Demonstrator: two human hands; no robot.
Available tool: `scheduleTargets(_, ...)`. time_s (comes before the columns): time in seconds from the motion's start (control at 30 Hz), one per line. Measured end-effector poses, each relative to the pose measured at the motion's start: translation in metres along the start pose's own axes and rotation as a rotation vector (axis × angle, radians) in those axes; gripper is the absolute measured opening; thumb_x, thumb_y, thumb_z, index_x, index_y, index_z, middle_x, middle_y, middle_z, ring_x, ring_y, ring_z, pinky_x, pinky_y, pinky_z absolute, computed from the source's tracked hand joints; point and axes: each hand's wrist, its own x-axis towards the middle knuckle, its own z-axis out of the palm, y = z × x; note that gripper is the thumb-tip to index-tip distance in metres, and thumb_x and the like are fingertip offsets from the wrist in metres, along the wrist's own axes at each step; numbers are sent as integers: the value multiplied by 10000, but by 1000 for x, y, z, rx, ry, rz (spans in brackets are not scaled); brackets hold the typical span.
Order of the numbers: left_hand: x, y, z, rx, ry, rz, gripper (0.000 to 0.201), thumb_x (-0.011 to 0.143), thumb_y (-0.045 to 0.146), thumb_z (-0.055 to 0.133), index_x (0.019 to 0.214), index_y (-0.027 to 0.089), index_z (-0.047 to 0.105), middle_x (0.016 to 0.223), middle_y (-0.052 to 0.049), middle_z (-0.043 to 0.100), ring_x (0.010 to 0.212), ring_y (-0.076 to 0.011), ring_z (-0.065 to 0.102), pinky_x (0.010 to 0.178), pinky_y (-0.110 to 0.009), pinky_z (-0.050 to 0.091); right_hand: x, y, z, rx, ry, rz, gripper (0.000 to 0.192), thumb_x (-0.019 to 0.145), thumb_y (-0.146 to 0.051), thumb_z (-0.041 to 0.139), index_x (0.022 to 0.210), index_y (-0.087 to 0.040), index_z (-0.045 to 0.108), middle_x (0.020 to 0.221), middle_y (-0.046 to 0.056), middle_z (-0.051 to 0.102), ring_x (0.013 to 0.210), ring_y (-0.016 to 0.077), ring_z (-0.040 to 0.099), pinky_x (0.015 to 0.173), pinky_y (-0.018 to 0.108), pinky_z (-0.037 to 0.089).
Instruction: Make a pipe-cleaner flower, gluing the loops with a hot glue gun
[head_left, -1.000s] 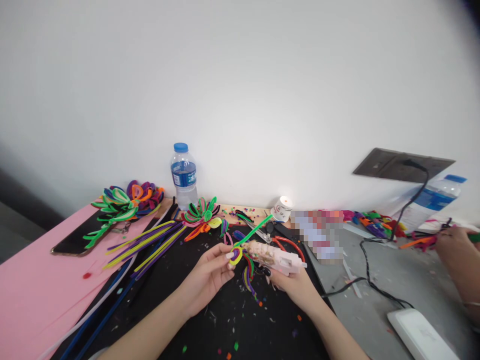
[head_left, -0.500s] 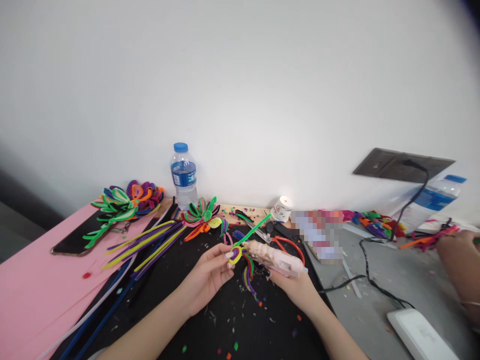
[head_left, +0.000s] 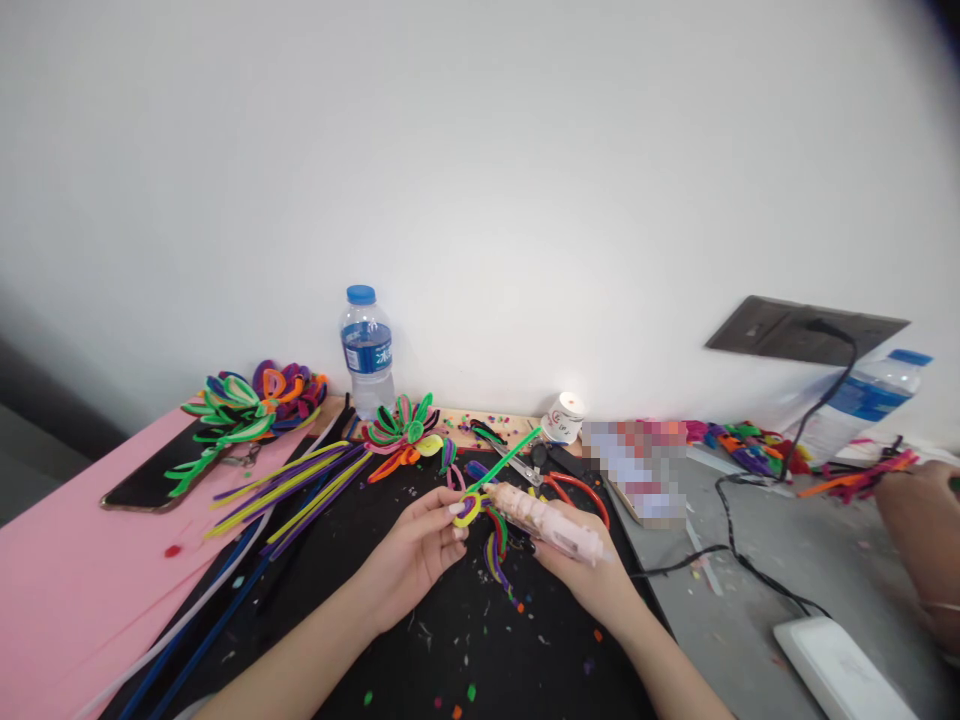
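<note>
My left hand [head_left: 424, 540] pinches a coiled pipe cleaner piece [head_left: 468, 508], yellow and purple, with a straight green stem [head_left: 504, 459] rising from it to the upper right. In my right hand [head_left: 581, 565] is a pale pink glue gun [head_left: 551, 522], its stained nozzle pointing left and close to the coiled piece; whether the tip touches it I cannot tell. Below the nozzle, a multicoloured pipe cleaner strand [head_left: 496, 550] lies on the black mat [head_left: 450, 660]. Red-handled scissors [head_left: 589, 492] lie just behind the gun.
A pipe cleaner flower [head_left: 405, 430], yellow and purple pipe cleaners [head_left: 300, 495] and a water bottle [head_left: 367, 350] stand or lie at left. Further left are a phone [head_left: 154, 470] and more flowers [head_left: 255, 395]. A paper cup [head_left: 564, 418], power strip [head_left: 840, 665], cable [head_left: 731, 520] and another person's arm [head_left: 919, 530] are to the right.
The glue gun's rear has tilted slightly down and my right hand has turned a little around it. My left hand and the coiled piece have barely moved.
</note>
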Motion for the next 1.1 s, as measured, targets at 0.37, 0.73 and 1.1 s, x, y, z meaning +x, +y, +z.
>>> scheduleTargets(0.37, 0, 1, 1, -30, -21, -37, 84, 714, 107, 652, 780, 143, 616, 638, 19, 512, 550, -61, 497, 549, -179, 458, -1, 1, -1, -153, 12, -135, 71, 770, -257, 580, 794, -190, 583, 678, 10, 565, 578, 154, 491, 550, 258, 383)
scheduleTargets(0.73, -1, 2, 0, -61, -4, -55, 77, 709, 98, 642, 769, 136, 610, 677, 6, 540, 547, -57, 499, 529, -165, 452, -1, 1, -6, -362, 9, -341, 112, 821, -231, 516, 885, -177, 590, 721, 41, 599, 615, 166, 539, 565, 273, 411)
scheduleTargets(1.1, 0, 4, 2, -105, -10, -62, 76, 732, 58, 602, 766, 125, 614, 695, -10, 553, 547, -54, 516, 530, -150, 485, -1, -3, -11, -661, 120, -590, 187, 864, -189, 451, 989, -148, 585, 810, 108, 638, 709, 203, 593, 603, 303, 458)
